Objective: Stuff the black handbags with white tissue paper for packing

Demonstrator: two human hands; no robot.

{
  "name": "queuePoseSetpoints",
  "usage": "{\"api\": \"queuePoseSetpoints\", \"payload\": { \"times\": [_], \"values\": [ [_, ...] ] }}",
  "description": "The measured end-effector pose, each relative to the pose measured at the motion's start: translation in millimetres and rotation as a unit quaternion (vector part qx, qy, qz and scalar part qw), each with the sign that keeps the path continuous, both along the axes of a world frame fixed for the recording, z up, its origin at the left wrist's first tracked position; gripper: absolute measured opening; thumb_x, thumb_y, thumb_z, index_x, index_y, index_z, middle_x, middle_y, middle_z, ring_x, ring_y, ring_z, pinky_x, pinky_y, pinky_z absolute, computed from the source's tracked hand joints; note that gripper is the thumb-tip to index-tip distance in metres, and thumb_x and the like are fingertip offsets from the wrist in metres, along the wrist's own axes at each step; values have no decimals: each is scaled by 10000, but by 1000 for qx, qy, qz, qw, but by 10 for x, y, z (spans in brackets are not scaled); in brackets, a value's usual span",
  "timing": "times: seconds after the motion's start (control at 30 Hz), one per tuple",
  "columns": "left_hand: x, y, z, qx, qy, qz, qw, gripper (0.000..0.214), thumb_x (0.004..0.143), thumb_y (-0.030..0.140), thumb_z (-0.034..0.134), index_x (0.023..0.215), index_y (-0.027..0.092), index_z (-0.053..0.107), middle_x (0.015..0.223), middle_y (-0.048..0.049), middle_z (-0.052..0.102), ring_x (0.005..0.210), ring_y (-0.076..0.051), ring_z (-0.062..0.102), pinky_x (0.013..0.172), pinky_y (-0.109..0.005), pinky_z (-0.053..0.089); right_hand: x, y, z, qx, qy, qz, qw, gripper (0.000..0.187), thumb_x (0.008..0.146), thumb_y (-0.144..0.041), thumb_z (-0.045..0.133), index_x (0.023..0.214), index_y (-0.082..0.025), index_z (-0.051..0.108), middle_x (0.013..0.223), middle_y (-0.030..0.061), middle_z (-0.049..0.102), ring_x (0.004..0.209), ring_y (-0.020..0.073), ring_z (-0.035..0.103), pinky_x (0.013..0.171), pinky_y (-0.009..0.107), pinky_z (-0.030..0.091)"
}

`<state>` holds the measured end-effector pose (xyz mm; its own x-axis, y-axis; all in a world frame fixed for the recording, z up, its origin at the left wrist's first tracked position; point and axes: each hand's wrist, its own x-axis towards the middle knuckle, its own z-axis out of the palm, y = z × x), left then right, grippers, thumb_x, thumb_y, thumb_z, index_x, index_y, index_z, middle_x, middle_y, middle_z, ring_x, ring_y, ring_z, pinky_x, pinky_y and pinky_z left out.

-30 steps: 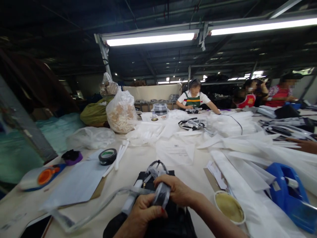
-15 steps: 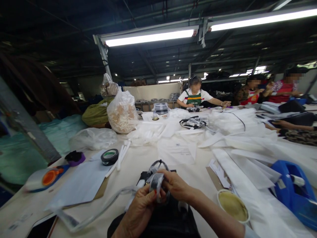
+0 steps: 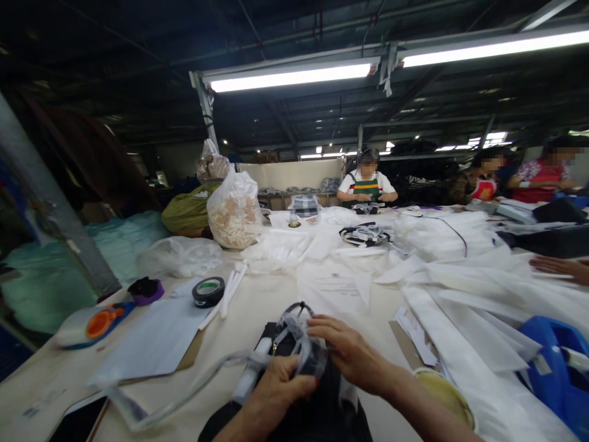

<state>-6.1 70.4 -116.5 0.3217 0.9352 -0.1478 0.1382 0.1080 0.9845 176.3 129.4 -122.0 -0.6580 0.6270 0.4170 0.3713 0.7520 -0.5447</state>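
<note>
A long cream work table (image 3: 262, 294) fills the lower half of the view, under strip lights. Milky plastic sheets (image 3: 478, 325) lie heaped along its right side. At the far edge sits a co-worker (image 3: 365, 187) in a green striped apron, both hands down at the tabletop.

Closest to the viewer, at bottom centre, a black bag (image 3: 322, 417) lies on the table beneath the person's two bare hands. A blue tape dispenser (image 3: 547, 380) stands well apart at far right.

The right hand (image 3: 347, 350) comes in from the lower right, fingers stretched out and slightly parted. Its fingertips lie against the upper right side of a film-wrapped bundle (image 3: 313, 361); whether they grip it cannot be told. The left hand (image 3: 278, 388) holds that bundle, thumb along the near side, the other fingers mostly hidden behind it. So the bundle, dark inside cloudy film, sits above the bag, between the left thumb and the right fingers.

From beside the left hand, a wrapped strap (image 3: 202, 383) trails left across the table. A pale round tub (image 3: 453, 399) is partly hidden by the right forearm. Smallest, a black tape roll (image 3: 208, 292) rests beyond the strap.
</note>
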Motion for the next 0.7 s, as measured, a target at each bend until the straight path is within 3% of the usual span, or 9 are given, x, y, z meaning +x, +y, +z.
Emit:
{"api": "queuePoseSetpoints", "payload": {
  "times": [0.13,0.3,0.4,0.5,0.6,0.7],
  "values": [
    [11,-1,-47,18,23,-72,997,177,643,309,541,622,157,452,605,32,348,587,-105,296,526,-227,215,270,-33,77,-2,-12,-70,997,425,771,-89,436,1173,-197,527,1246,105,520,1165,193,458,984,377,380],
    [33,51,-140,58,103,-96,988,134,625,245,521,585,170,417,601,37,330,581,-109,317,516,-230,217,161,-164,292,-16,-141,84,986,552,699,-9,427,1168,-279,534,1235,18,541,1099,163,509,967,322,381],
    [3,74,-152,61,104,-126,985,143,628,236,523,577,176,404,600,39,324,578,-108,309,514,-227,213,100,-135,362,-47,-179,92,979,524,702,-12,445,1136,-287,550,1255,20,514,1095,174,513,952,315,381],
    [-33,88,-130,34,73,-145,986,122,640,238,502,608,182,398,615,37,327,577,-110,284,515,-229,209,101,-21,328,-93,-193,77,974,491,711,-36,506,1125,-295,552,1278,39,453,1043,176,539,871,274,425],
    [-40,115,-106,48,86,-170,981,114,654,259,486,613,189,407,632,33,347,590,-123,312,544,-231,253,91,85,214,-112,-191,93,971,338,721,-125,603,1025,-272,607,1084,18,528,853,138,571,749,223,443],
    [-39,154,-50,88,131,-174,972,74,619,217,542,600,187,478,703,18,462,704,-164,421,665,-249,309,58,98,110,-106,-198,85,971,217,688,-104,619,862,-231,649,967,-2,525,681,95,526,620,193,415]
  ]
}}
